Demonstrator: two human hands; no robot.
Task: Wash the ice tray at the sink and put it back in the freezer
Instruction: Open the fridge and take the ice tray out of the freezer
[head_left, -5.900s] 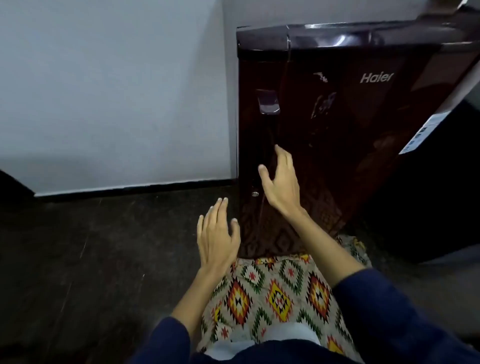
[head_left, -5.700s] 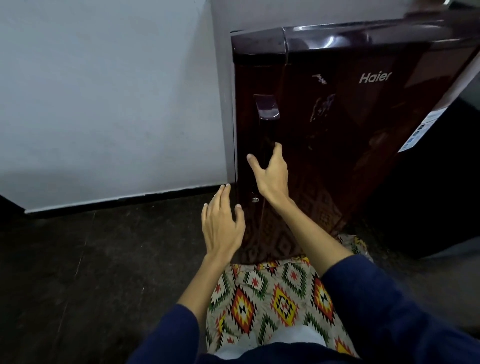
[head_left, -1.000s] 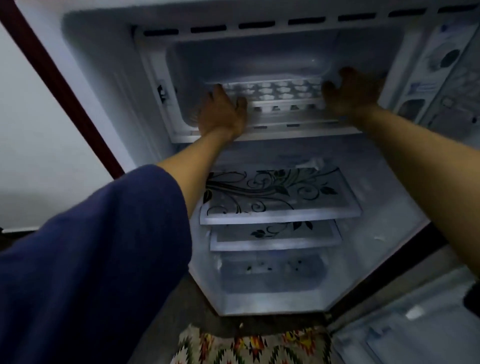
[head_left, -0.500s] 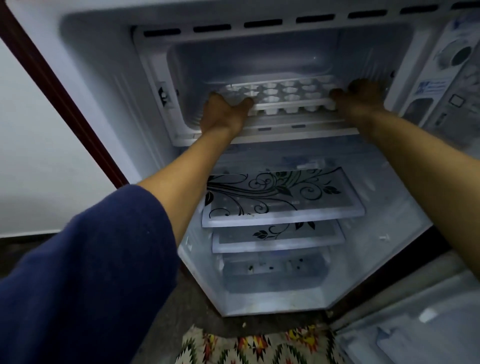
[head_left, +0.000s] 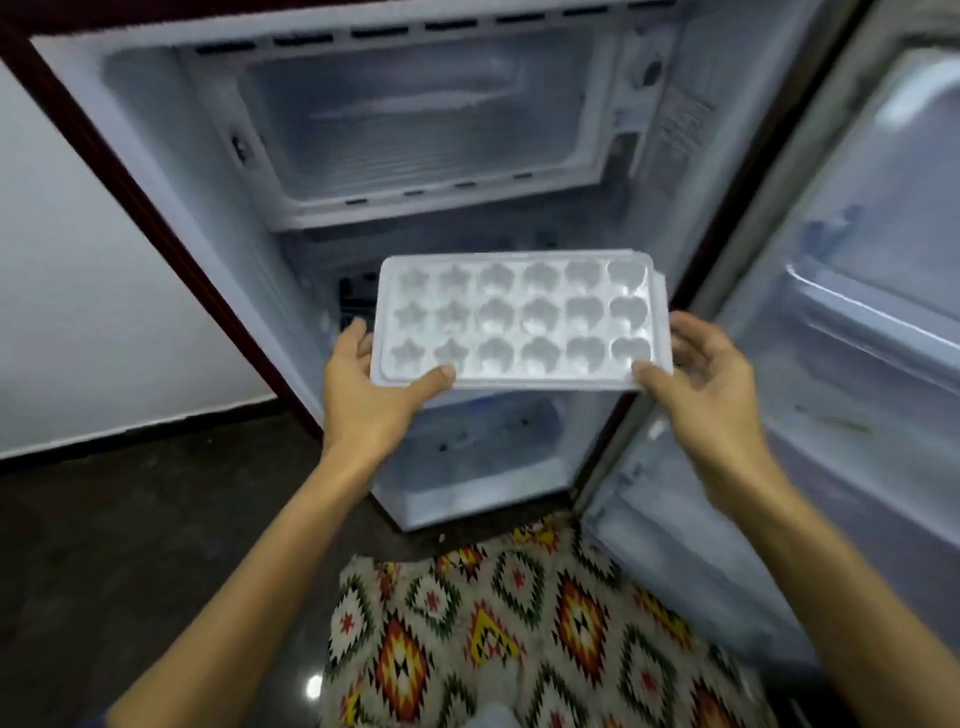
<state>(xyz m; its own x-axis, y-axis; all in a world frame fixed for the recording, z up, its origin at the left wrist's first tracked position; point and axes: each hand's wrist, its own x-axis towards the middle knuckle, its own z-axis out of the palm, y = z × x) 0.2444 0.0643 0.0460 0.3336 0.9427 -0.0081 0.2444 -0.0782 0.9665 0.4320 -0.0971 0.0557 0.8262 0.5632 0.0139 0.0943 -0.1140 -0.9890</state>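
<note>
A white plastic ice tray (head_left: 519, 322) with star- and heart-shaped cups is held level in front of the open fridge, below the freezer compartment (head_left: 415, 119). My left hand (head_left: 369, 395) grips its near left corner, thumb on top. My right hand (head_left: 701, 384) holds its near right corner, thumb on the rim and fingers spread behind. The cups look empty. The freezer compartment at the top of the fridge stands open with nothing visible inside it.
The fridge door (head_left: 841, 322) hangs open on the right, its shelves facing me. A patterned mat (head_left: 509, 634) lies on the dark floor at my feet. A white wall (head_left: 78, 291) stands to the left of the fridge. The tray hides the fridge shelves.
The closed fridge has been opened. Both hands drew the tray out of the freezer compartment and lowered it toward me; it is now clear of the fridge.
</note>
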